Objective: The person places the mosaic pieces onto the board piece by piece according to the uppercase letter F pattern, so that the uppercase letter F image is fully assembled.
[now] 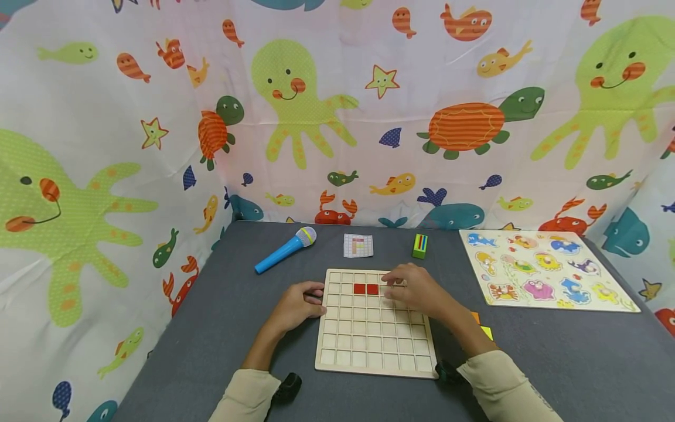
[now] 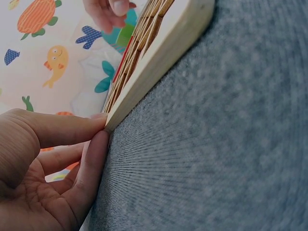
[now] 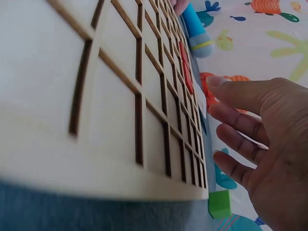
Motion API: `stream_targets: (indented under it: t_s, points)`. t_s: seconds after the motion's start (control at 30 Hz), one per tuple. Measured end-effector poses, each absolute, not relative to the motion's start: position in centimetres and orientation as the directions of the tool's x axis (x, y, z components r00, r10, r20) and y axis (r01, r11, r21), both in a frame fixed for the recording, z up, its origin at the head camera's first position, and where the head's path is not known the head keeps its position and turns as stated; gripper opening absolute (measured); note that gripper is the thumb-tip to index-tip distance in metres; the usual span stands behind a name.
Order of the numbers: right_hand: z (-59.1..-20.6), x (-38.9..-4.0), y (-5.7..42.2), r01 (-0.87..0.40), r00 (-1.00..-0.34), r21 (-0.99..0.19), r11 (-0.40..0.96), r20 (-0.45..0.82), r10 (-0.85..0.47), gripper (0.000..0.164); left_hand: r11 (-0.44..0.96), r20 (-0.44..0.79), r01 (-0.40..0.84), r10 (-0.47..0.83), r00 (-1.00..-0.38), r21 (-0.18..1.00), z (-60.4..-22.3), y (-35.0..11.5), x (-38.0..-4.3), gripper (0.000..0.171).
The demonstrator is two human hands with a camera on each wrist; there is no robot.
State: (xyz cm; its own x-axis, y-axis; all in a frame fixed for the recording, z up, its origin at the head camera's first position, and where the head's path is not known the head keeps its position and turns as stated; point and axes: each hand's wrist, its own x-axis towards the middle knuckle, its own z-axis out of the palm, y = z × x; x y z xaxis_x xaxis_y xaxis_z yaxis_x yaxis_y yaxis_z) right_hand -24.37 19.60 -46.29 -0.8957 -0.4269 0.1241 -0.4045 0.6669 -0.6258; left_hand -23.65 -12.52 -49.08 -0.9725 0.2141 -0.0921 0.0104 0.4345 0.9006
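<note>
At the left side and behind stands a white curtain (image 1: 343, 70) with printed sea animals. In front of it is a grey table (image 1: 211, 363). On the left of the table lies a blue microphone (image 1: 282, 252), slanted, with its grey head away from the person. Next comes the left hand (image 1: 292, 308); its fingers are bent, and thumb and finger hold the left edge of a wooden board (image 1: 359, 326). This board lies flat on the table, between the two hands, and thin strips divide it into small squares. In its second row from the far side are two red squares (image 1: 365, 289), side by side. Behind the board, near its far edge, lies a small paper card (image 1: 358, 245) with a printed grid. The right hand (image 1: 413, 287) is above the far right part of the board; its fingers are loosely bent, with thumb apart from them, and it has hold of nothing. Beyond it is a green block (image 1: 419, 246) with coloured stripes. Beside the right forearm, an orange piece (image 1: 475, 317) and a yellow piece (image 1: 487, 332) are partly hidden. At far right lies an animal puzzle (image 1: 511, 275).
</note>
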Motion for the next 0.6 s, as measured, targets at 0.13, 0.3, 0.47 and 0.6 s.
stream_targets:
  t_s: [0.13, 0.3, 0.47, 0.6]
  points:
    - [-45.8, -23.6, 20.7, -0.391, -0.902, -0.621, 0.679, 0.113, -0.416, 0.029, 0.437, -0.092, 0.008, 0.208, -0.974, 0.899, -49.2, -12.5, -23.7, 0.056]
    - [-45.4, -22.6, 22.3, -0.370, -0.912, -0.611, 0.700, 0.096, -0.398, 0.030, 0.434, -0.092, 0.006, 0.205, -0.974, 0.901, -49.2, -12.5, -23.7, 0.056]
    - [-45.4, -21.7, 24.0, -0.369, -0.917, -0.571, 0.734, 0.092, -0.389, 0.033, 0.431, -0.092, 0.007, 0.209, -0.974, 0.902, -49.2, -12.5, -23.7, 0.056]
    - [-45.3, -20.9, 25.2, -0.348, -0.926, -0.563, 0.749, 0.084, -0.367, 0.034, 0.432, -0.090, 0.009, 0.209, -0.974, 0.902, -49.2, -12.5, -23.6, 0.056]
